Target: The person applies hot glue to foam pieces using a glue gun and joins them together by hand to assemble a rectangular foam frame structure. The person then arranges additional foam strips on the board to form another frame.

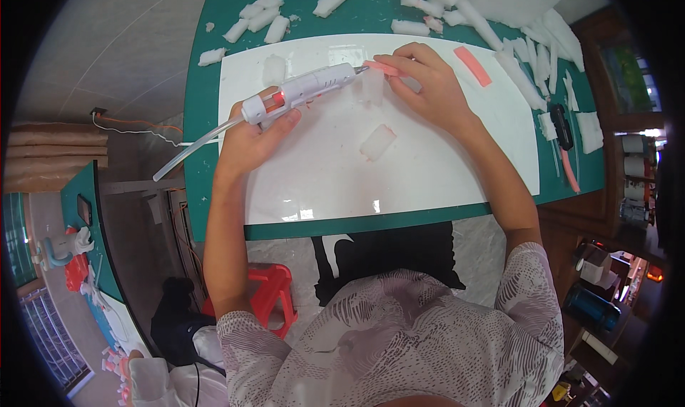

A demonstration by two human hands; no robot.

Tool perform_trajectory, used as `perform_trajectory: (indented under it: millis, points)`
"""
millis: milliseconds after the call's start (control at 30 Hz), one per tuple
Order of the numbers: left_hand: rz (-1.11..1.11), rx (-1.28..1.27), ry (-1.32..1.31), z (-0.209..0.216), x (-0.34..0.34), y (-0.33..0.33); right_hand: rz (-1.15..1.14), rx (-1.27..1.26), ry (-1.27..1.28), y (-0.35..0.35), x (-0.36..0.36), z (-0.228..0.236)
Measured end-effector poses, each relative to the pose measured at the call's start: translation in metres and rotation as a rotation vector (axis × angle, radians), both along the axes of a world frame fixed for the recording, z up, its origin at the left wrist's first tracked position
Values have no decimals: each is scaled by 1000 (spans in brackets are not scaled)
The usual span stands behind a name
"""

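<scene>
In the upper middle of the frame, the right hand [432,82] pinches a pink strip [382,68] between thumb and fingers; the strip's long axis runs nearly left to right, its left end free. The left hand [258,137] curls its fingers around a glue gun [317,84], whose nozzle [361,69] points rightward at this end; whether they touch, I cannot tell.
</scene>
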State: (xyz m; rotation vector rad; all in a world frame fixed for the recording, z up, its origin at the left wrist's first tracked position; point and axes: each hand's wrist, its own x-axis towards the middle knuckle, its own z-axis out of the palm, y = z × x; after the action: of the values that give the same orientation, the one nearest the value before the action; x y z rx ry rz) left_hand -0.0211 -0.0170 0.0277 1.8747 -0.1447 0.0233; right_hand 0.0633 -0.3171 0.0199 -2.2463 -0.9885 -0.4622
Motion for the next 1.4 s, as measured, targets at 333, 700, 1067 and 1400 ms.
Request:
perform_trajectory:
  millis: [333,700,1067,1400]
  points:
    - [-17,-6,-25,0,-1,1,12,11,64,2,-1,0]
    - [-3,-5,-20,-1,-1,2,24,31,89,2,1,0]
    - [-34,7,-30,2,0,1,14,7,106,2,-2,0]
    - [-26,14,-14,2,0,1,28,18,103,2,-2,1]
